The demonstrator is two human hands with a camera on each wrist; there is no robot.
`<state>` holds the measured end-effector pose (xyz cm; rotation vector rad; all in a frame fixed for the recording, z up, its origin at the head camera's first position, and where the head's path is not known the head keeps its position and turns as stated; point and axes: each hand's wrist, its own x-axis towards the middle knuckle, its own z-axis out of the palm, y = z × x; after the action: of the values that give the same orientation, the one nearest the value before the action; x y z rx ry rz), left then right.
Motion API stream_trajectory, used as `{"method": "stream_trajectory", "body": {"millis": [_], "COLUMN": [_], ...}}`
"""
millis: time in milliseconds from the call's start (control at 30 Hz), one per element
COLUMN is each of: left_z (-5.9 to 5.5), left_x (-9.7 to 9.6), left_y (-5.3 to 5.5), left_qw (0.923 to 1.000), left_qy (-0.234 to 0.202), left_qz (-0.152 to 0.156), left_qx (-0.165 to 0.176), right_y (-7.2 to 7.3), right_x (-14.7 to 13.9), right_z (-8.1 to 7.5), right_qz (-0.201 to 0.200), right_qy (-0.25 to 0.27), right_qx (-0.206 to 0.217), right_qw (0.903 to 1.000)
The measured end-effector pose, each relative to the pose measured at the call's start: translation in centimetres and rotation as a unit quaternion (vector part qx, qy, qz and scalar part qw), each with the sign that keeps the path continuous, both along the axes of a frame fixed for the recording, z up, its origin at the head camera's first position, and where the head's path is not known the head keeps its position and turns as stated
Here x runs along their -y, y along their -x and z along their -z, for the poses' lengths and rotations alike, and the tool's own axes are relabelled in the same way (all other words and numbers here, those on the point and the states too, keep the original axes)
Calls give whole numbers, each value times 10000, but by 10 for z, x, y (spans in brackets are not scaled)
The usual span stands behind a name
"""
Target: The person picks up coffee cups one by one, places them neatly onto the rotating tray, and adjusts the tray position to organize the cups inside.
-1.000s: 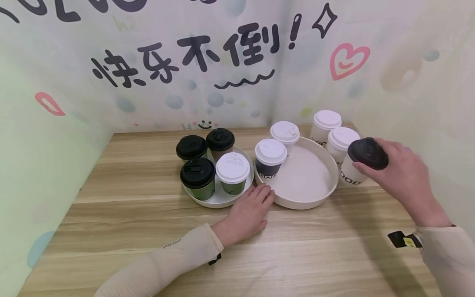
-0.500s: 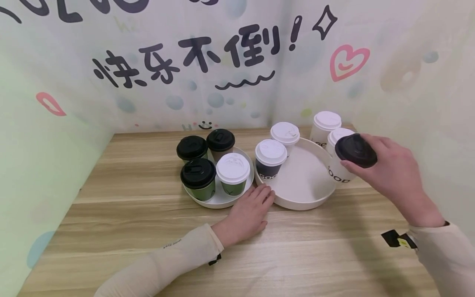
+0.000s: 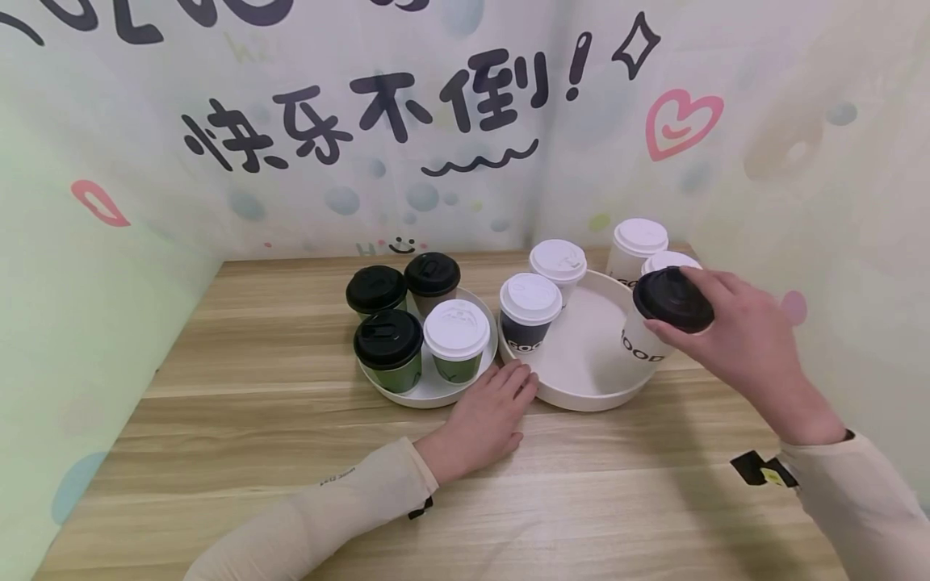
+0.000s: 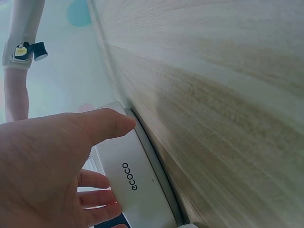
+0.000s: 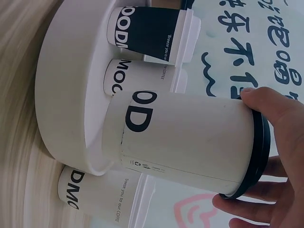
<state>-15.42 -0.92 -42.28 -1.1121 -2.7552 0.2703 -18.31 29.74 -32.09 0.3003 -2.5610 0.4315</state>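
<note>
My right hand (image 3: 748,339) grips a white paper coffee cup (image 3: 641,339) by its black lid (image 3: 672,298). The cup is held over the right side of a round cream tray (image 3: 592,401); its base shows inside the rim in the right wrist view. Two white-lidded cups stand in this tray at its left: one with a dark band (image 3: 525,332) in front, another white-lidded cup (image 3: 558,262) behind. My left hand (image 3: 483,424) rests against the tray's front left edge, fingers loosely extended. In the left wrist view its fingertips touch the lettered tray wall (image 4: 142,175).
A smaller white tray (image 3: 429,399) on the left bears a white-lidded green cup (image 3: 456,347) and three black-lidded cups, one a green cup (image 3: 392,355) in front. Two white-lidded cups, including the rear cup (image 3: 639,242), stand behind the right tray. A printed curtain (image 3: 291,210) borders the table.
My right hand has carried the black-lidded cup leftward, from beside the right tray to over its right side. The left hand and the other cups have stayed put.
</note>
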Motion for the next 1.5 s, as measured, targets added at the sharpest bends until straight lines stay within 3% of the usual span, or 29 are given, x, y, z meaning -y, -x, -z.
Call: {"method": "stream_trajectory", "body": {"millis": [433,767,1500], "left_z": [1,1,-6], "left_x": [0,2,4], "left_y": [-1,-1,5], "left_qw": [10000,9999,9998], "left_qy": [-11,-137,-110], "left_qz": [-7,-53,164], "left_qx": [-56,50,-87], "right_y": [2,7,7], "right_x": [21,39,67], "right_z": [3,18,50], "right_qz": [-596,-942,-1337], "right_qy": [-60,-211,-155], "right_qx": [-173,-639,-311], "right_qw": [9981,9933,9904]}}
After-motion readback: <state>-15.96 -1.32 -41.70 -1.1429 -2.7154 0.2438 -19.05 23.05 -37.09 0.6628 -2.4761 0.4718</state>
